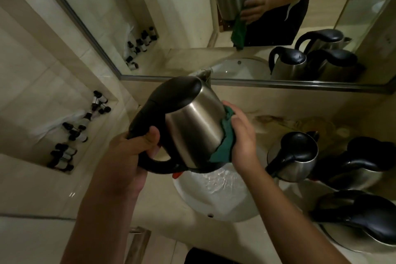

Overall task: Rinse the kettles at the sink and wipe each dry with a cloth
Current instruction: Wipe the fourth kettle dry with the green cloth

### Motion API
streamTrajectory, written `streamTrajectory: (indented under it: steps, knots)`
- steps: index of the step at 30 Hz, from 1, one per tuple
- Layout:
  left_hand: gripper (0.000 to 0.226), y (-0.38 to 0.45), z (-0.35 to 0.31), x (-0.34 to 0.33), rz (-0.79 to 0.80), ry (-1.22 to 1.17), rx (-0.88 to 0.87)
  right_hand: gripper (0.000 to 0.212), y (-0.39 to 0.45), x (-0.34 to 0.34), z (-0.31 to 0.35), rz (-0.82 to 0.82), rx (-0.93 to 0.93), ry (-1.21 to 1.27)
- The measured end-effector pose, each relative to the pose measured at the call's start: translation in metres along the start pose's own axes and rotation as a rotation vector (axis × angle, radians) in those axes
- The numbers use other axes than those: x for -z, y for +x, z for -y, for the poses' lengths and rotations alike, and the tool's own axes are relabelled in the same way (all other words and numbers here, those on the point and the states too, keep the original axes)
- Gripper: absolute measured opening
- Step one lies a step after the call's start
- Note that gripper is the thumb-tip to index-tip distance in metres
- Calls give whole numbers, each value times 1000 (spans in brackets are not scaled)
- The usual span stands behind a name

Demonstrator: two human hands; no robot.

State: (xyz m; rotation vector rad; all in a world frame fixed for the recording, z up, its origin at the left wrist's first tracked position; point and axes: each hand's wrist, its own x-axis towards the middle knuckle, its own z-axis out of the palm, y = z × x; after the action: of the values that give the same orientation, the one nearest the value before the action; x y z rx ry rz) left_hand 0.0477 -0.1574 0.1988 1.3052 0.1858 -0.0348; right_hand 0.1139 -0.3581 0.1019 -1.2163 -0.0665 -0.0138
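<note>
A steel kettle (192,128) with a black lid and handle hangs tilted above the white sink (216,201). My left hand (132,148) grips its black handle. My right hand (242,137) presses a green cloth (222,146) flat against the kettle's right side. Three more steel kettles stand on the counter to the right: one (293,156) nearest the sink, one (362,165) behind it, one (360,221) at the front right edge.
A wall mirror (278,6) behind the sink reflects the kettle, cloth and hand. A recessed shelf (21,163) at the left holds several small dark-capped bottles (81,128). The beige counter (274,122) surrounds the sink.
</note>
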Motion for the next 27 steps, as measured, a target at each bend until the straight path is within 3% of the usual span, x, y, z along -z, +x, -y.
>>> streamTrajectory:
  steps: [3,7,8,11,13,16,18,21,24,27]
  knots:
    - [68,7,-6,2,-48,-17,26,36,13,6,3,-56,-189,226]
    - [35,10,0,-4,-3,-208,76,42,16,1,2,-179,-433,680]
    - [36,11,3,-6,-5,-229,81,43,16,-2,3,-215,-466,753]
    - [41,11,9,-12,-39,-235,74,52,11,-16,-2,-324,-668,813]
    - [27,12,15,-11,-72,-222,72,61,3,-23,-8,-264,-765,756]
    - [26,15,24,-11,-86,-188,54,65,-11,-20,-17,-47,-808,898]
    - [21,17,29,-14,-84,-148,40,57,-29,-12,-20,-41,-816,943]
    - [12,18,35,-27,-126,-60,14,64,-58,-2,-31,-28,-799,1084]
    - [22,13,42,-38,-174,-20,35,56,-74,3,-28,-153,-746,1122]
    - [11,2,47,-49,-165,78,31,48,-80,16,-25,-350,-663,1155]
